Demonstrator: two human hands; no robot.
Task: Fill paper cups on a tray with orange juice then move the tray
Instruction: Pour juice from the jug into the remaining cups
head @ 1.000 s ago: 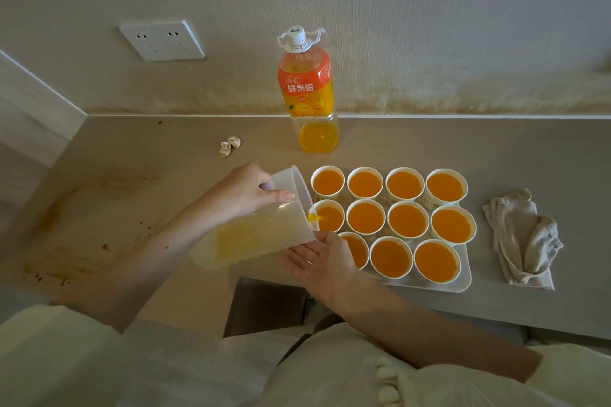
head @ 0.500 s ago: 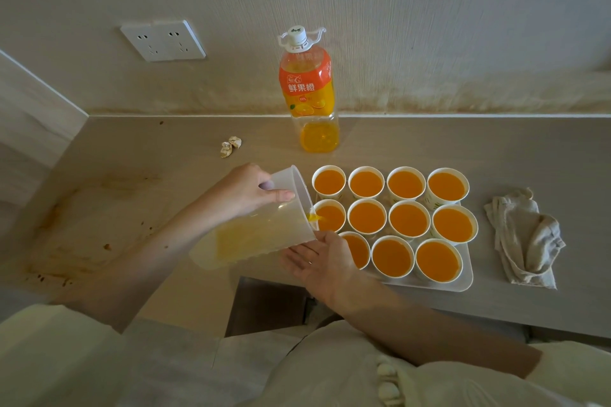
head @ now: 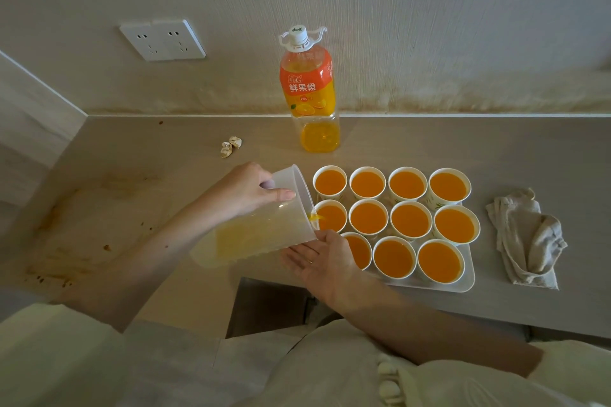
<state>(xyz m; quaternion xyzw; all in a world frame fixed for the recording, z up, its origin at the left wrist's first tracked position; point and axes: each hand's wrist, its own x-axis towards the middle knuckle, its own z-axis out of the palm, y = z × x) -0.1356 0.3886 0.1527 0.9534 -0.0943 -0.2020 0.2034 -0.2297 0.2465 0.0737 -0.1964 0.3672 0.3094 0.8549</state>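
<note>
A white tray (head: 468, 282) on the counter carries several paper cups (head: 407, 220) full of orange juice. My left hand (head: 246, 190) grips the rim of a clear plastic jug (head: 261, 228), tipped to the right, and a thin stream of juice runs from its lip into the leftmost cup of the middle row (head: 332, 216). My right hand (head: 319, 259) lies palm up under the jug's lip, fingers straight, touching its lower edge and covering part of the front-left cup.
A large orange juice bottle (head: 309, 89), nearly drained, stands behind the tray against the wall. A crumpled grey cloth (head: 525, 238) lies right of the tray. Small crumpled scraps (head: 230, 146) sit at the back left. Brown stains mark the counter's left side.
</note>
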